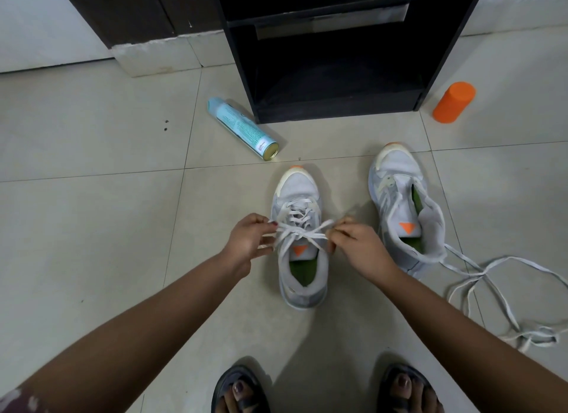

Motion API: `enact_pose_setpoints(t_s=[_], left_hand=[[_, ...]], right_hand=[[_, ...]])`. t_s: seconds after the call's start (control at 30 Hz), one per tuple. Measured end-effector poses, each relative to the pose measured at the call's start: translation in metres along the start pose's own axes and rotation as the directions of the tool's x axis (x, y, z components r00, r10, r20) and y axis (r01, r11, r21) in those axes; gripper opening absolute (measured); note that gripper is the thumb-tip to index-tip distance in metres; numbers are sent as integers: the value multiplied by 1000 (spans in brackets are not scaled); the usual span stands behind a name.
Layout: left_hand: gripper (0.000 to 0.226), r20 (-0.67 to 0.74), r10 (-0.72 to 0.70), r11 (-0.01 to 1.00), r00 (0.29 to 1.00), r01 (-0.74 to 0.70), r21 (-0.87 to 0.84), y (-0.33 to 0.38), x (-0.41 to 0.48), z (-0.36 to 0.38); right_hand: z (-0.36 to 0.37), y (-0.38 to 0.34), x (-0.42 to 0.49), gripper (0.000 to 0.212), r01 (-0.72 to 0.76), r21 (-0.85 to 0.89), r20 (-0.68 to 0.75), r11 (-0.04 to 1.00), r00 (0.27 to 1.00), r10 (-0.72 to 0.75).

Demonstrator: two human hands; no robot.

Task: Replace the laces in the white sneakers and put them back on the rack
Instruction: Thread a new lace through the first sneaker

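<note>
Step in hand: tying off the lace (295, 232) on the left-hand sneaker (299, 188). It sits on the floor (92, 166) mid-scene, toe pointing far, toward the rack (332, 83).

Left hand (250, 239) is clamped on the strand at the shoe's left. Right hand (358, 240) pinches the strand at its right. Fingers of both are curled on lace, and the strands cross over the tongue between them.

How to do it well, my read:
- Pull both ends outward with equal tension so the cross seats flat, not twisted.
- Check the rows nearer the toe first. A couple look slack, and a knot over slack rows won't hold.
- Match end lengths before forming loops.
- Nothing pins the shoe down, so pull sideways rather than up or it will lift.

Second sneaker (402, 203) stands to the right, a bit farther off, tongue open, and looks unlaced. Loose laces (479, 277) lie tangled on the floor to its right, one strand reaching its heel — that's the next job. Neither shoe is on the rack yet, so call it roughly half done.

A spray can (242, 128) lies by the rack's left foot — keep it clear when carrying the shoes over.
</note>
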State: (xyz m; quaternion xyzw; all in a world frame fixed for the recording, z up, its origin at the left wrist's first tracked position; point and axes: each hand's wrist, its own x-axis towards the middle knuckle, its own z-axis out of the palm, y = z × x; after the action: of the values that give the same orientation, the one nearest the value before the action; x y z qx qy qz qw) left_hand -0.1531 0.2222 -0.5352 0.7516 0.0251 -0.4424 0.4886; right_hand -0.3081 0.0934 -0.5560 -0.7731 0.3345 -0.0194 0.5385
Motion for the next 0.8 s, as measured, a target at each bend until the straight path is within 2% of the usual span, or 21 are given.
enact_pose_setpoints(t_s=[0.07,0.17,0.23,0.3,0.33,0.4,0.43,0.5,0.6,0.7,0.8], left_hand=[[15,11,2,1000,1000,-2,-9,-9,-2,2],[4,86,30,994,996,-39,106,-9,0,0],[2,119,131,953,984,-158,257,-4,5,-7],[7,109,210,939,972,-232,253,-1,7,-10],[8,101,182,964,978,-198,177,0,6,-11],[11,133,16,998,991,-9,-58,1,6,-9],[14,167,-71,985,983,96,-145,0,6,-8],[20,219,-197,946,956,244,-214,-2,6,-5],[19,257,-232,906,938,305,-295,-1,5,1],[11,296,-214,865,931,321,-386,2,4,5],[32,279,-226,868,933,323,-378,-3,9,5]], right_hand=[[1,2,-4,37,-35,-114,-18,993,999,34],[1,-2,-4,18,14,-260,-98,966,994,-40],[-3,-6,-1,14,67,-211,-147,975,984,-99],[-6,-8,2,11,114,-113,-189,987,973,-134],[-5,-10,3,11,134,-61,-184,989,973,-143],[0,-10,4,15,138,39,-84,990,987,-134],[3,-9,4,16,113,91,-15,989,994,-112],[7,-6,3,17,19,227,78,974,996,-38],[9,-6,3,23,-145,485,121,862,988,99],[13,-5,3,30,-232,714,146,660,972,183],[16,-2,3,30,-282,824,181,491,953,243]])
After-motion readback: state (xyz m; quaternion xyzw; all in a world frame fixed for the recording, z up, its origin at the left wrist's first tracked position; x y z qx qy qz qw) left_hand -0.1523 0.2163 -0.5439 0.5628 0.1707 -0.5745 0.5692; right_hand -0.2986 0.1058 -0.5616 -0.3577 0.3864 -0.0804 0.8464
